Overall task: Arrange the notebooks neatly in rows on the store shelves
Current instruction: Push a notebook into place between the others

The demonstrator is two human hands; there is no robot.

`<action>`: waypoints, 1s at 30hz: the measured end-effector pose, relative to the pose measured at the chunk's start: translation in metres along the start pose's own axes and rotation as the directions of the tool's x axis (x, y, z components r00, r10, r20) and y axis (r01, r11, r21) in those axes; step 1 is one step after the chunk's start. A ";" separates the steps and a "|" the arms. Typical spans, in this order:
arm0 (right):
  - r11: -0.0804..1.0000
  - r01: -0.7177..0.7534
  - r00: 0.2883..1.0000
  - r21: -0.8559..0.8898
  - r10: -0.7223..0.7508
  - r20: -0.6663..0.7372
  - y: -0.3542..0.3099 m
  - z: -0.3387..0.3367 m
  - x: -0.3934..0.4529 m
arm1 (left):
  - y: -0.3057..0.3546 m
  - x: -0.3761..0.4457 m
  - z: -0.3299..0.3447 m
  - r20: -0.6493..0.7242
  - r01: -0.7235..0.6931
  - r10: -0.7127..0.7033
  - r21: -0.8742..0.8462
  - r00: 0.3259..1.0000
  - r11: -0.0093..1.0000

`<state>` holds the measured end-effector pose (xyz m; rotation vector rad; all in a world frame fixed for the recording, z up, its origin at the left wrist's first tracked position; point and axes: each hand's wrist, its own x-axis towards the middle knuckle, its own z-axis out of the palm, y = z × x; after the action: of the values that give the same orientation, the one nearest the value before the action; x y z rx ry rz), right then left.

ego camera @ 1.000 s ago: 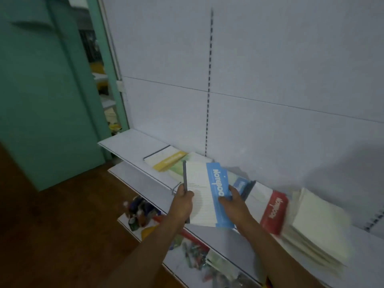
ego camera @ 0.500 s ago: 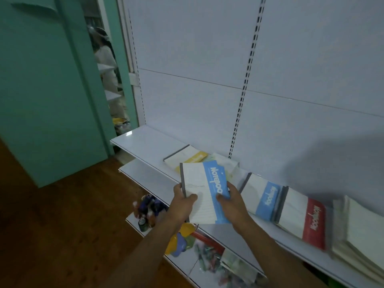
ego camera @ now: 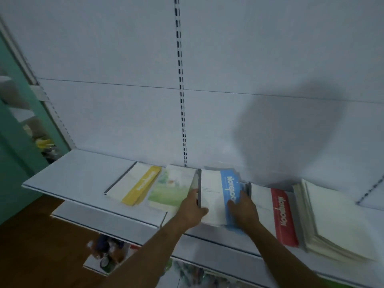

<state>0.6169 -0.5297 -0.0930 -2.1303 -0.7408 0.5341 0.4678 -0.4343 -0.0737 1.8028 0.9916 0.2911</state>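
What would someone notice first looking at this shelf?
Both hands, left hand and right hand, holding a blue-striped notebook mid-shelf. It sits between a green notebook and a red-striped notebook. A yellow-striped notebook lies further left.

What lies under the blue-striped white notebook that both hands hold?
Under the blue-striped white notebook, another blue-banded notebook's edge peeks out at right. The rest of it is covered.
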 end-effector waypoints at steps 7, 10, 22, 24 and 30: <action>0.955 -0.182 0.982 -0.235 0.165 -0.090 0.016 0.010 0.020 | -0.006 0.043 0.023 0.106 -0.045 0.009 0.350 0.994 0.936; 0.932 -0.217 0.973 -0.290 0.185 -0.135 0.014 0.023 0.023 | -0.013 0.054 0.024 0.146 -0.064 -0.001 0.439 0.989 0.896; 0.746 -0.161 0.981 -0.646 0.051 -0.185 0.008 0.058 0.020 | -0.018 0.065 0.027 0.246 -0.216 0.059 0.683 0.967 0.698; 0.751 -0.181 0.980 -0.635 0.083 -0.181 0.007 0.061 0.019 | -0.024 0.067 0.027 0.283 -0.256 0.079 0.673 0.956 0.694; 0.924 -0.190 0.980 -0.332 0.156 -0.126 0.009 0.024 0.002 | -0.016 0.093 0.029 0.326 -0.303 0.055 0.789 0.944 0.535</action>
<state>0.6071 -0.5196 -0.1148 -2.5451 -0.6285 0.4117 0.5358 -0.3826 -0.1224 2.7475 0.7816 -0.3938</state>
